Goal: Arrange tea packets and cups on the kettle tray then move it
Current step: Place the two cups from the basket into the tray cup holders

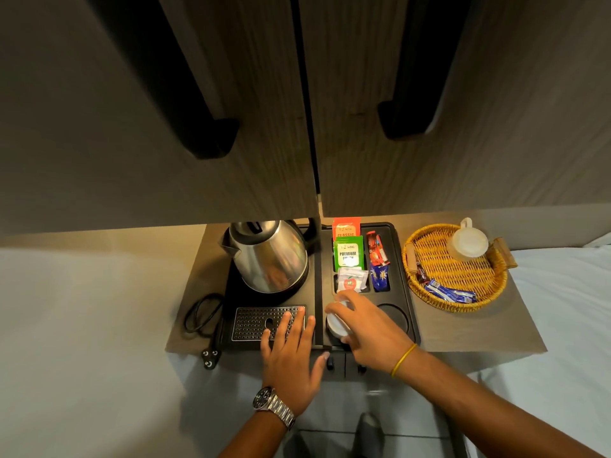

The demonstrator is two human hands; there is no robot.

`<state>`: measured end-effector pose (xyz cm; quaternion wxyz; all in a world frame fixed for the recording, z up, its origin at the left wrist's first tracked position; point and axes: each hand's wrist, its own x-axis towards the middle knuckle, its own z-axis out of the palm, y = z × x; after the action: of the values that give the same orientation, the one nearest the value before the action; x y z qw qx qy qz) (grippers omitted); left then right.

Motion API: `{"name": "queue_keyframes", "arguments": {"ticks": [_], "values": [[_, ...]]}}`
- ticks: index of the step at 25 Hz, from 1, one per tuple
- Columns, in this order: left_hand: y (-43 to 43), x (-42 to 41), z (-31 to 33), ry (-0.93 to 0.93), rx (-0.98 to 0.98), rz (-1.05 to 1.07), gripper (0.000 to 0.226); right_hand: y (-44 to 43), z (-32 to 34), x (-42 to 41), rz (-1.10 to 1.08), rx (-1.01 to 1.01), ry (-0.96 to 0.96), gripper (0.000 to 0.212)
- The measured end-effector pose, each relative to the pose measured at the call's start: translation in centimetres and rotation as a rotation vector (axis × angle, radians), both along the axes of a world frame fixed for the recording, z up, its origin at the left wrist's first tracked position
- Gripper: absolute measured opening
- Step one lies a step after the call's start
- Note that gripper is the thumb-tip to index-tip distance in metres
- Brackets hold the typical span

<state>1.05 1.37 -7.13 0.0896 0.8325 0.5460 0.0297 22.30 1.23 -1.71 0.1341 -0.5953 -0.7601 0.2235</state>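
A black kettle tray point(408, 312) sits on a small brown table and carries a steel kettle point(269, 256) at its back left. Its slots hold an orange tea packet point(346, 228), a green tea packet point(348, 252), a white sachet point(352, 279) and red and blue sachets point(378, 259). My right hand point(370, 328) grips a white cup point(335, 323) upside down in the tray's front left round recess. The right recess point(395, 314) is empty. My left hand point(291, 352) lies flat, fingers spread, on the perforated drip grate point(254, 320). A second white cup point(468, 241) stands in the wicker basket.
A round wicker basket point(426, 292) at the table's right holds blue sachets point(449, 292) and a dark packet. The kettle's black cord and plug point(205, 322) lie left of the tray. Cabinet doors with dark handles hang low above the table's back. White bedding lies on both sides.
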Motion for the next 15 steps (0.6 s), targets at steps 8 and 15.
{"name": "queue_keyframes", "arguments": {"ticks": [8, 15], "values": [[-0.1, -0.3, -0.4, -0.017, 0.029, -0.014, 0.074, -0.7, 1.2, 1.0, -0.021, -0.045, 0.083, 0.068], [0.0, -0.2, -0.8, -0.021, 0.054, -0.021, 0.074, 5.1, 3.4, 17.6, -0.616, 0.121, -0.325, 0.059]]}}
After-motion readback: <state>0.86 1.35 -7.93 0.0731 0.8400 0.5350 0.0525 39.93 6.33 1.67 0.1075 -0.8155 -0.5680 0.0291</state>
